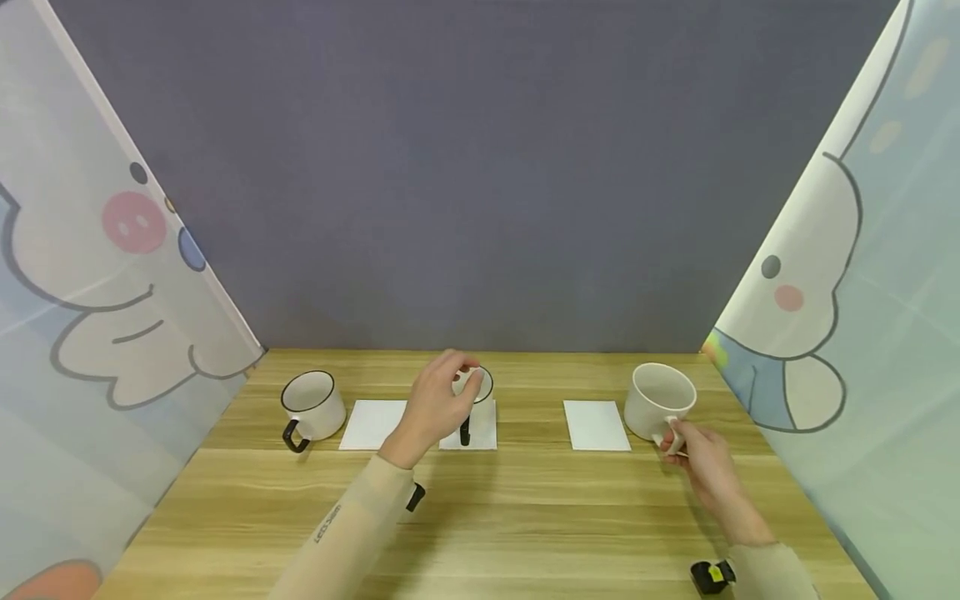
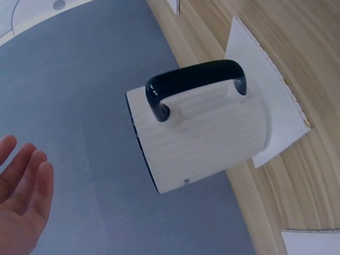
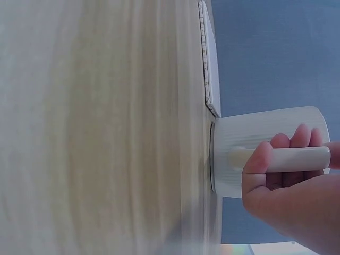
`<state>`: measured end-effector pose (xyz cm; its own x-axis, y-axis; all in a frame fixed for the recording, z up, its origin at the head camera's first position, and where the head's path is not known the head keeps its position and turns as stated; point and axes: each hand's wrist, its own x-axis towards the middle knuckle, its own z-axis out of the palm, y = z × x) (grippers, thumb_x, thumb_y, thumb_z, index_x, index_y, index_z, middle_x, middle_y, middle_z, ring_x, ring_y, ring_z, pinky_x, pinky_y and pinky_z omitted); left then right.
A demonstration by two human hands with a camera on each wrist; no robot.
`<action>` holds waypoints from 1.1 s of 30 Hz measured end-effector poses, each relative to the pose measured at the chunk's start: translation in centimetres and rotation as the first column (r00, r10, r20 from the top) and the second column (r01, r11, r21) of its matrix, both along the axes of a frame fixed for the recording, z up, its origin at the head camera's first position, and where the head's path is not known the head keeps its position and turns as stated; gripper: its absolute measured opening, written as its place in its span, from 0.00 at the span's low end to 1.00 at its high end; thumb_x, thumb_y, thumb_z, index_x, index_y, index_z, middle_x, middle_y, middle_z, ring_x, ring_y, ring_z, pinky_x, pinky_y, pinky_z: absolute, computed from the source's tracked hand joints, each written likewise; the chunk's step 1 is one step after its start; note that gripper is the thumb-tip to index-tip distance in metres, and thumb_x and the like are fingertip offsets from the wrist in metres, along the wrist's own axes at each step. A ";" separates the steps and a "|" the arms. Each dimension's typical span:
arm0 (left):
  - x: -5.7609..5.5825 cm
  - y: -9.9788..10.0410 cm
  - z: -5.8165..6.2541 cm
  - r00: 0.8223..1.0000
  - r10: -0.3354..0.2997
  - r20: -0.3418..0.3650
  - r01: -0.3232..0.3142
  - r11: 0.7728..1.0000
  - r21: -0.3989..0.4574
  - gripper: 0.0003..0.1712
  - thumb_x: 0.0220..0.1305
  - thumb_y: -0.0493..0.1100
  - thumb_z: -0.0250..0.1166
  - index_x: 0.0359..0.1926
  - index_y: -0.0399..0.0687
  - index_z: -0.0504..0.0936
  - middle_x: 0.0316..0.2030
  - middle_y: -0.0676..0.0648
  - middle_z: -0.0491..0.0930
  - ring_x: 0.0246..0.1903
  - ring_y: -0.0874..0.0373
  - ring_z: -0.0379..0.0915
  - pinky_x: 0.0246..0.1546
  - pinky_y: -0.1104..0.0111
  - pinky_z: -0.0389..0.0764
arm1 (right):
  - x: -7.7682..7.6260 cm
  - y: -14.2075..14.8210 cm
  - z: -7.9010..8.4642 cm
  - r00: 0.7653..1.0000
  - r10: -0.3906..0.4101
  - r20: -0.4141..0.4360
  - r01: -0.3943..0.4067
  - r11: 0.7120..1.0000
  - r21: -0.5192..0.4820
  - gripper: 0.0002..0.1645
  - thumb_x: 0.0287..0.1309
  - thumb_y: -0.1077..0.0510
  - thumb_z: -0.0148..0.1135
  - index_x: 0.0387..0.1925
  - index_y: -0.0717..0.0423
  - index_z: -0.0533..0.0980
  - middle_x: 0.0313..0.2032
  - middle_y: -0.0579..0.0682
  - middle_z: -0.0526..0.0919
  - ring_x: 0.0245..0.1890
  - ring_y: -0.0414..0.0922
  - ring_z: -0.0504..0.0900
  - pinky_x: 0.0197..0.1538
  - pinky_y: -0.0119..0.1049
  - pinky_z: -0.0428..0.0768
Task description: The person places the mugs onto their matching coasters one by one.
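Observation:
A white mug with a dark rim and black handle (image 2: 196, 82) stands upright on a white square coaster (image 1: 487, 429) near the middle of the table. Close beside this mug's rim is my left hand (image 1: 438, 400), its fingers loosely bent. In the left wrist view those fingers (image 2: 42, 186) are apart from the mug (image 2: 212, 138) and hold nothing. On the right, my right hand (image 1: 708, 462) grips the handle (image 3: 303, 159) of a plain white mug (image 1: 641, 412). That mug is upright, its base at the tabletop just right of another white coaster (image 1: 596, 425).
Another black-handled white mug (image 1: 322, 417) is at the table's left, beside a third white coaster (image 1: 367, 425). A grey panel (image 1: 480, 183) rises behind the wooden table (image 1: 525, 517). Printed curtains (image 1: 885, 292) hang on both sides.

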<state>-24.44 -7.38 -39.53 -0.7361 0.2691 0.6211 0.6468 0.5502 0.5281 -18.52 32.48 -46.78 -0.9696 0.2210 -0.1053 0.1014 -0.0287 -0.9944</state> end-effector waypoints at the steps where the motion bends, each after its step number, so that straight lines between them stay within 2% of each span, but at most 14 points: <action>1: 0.0 0.1 0.1 1.000 -0.004 0.001 0.004 1.000 -0.003 0.07 0.70 0.40 0.62 0.44 0.42 0.85 0.40 0.49 0.82 0.42 0.48 0.78 0.43 0.58 0.81 | 0.0 0.0 0.0 1.000 0.001 0.002 -0.001 1.000 0.003 0.22 0.78 0.54 0.49 0.33 0.65 0.78 0.27 0.47 0.79 0.30 0.42 0.79 0.36 0.34 0.83; 8: -0.2 0.6 0.7 1.000 -0.010 0.026 0.012 0.998 -0.055 0.09 0.72 0.43 0.60 0.46 0.47 0.84 0.44 0.50 0.82 0.45 0.51 0.78 0.45 0.60 0.80 | -0.2 -0.1 0.0 1.000 0.001 -0.001 -0.001 1.000 0.007 0.23 0.79 0.54 0.47 0.31 0.65 0.78 0.26 0.47 0.79 0.30 0.41 0.78 0.36 0.34 0.82; 18: -0.7 2.1 1.8 0.997 -0.060 0.038 0.063 0.995 -0.076 0.11 0.73 0.44 0.59 0.48 0.43 0.83 0.46 0.48 0.82 0.48 0.53 0.76 0.47 0.61 0.80 | -0.2 0.0 0.1 1.000 0.005 0.000 -0.005 1.000 -0.001 0.22 0.79 0.54 0.47 0.33 0.65 0.79 0.26 0.46 0.79 0.30 0.41 0.78 0.36 0.35 0.83; 25: -0.8 3.7 1.8 0.996 -0.079 0.037 0.082 0.991 -0.106 0.11 0.73 0.44 0.60 0.48 0.44 0.83 0.46 0.47 0.82 0.47 0.52 0.76 0.46 0.58 0.79 | -0.1 0.1 0.1 1.000 0.014 0.006 -0.014 1.000 -0.003 0.22 0.79 0.54 0.48 0.35 0.66 0.79 0.26 0.47 0.79 0.31 0.42 0.78 0.37 0.35 0.83; 33: -1.1 5.1 1.3 0.991 -0.099 0.090 0.109 0.987 -0.117 0.12 0.74 0.45 0.59 0.50 0.46 0.83 0.48 0.49 0.82 0.50 0.53 0.76 0.51 0.58 0.79 | -0.2 0.1 0.0 1.000 0.009 0.014 -0.009 1.000 -0.006 0.22 0.79 0.53 0.48 0.36 0.66 0.78 0.27 0.46 0.79 0.31 0.42 0.79 0.37 0.35 0.83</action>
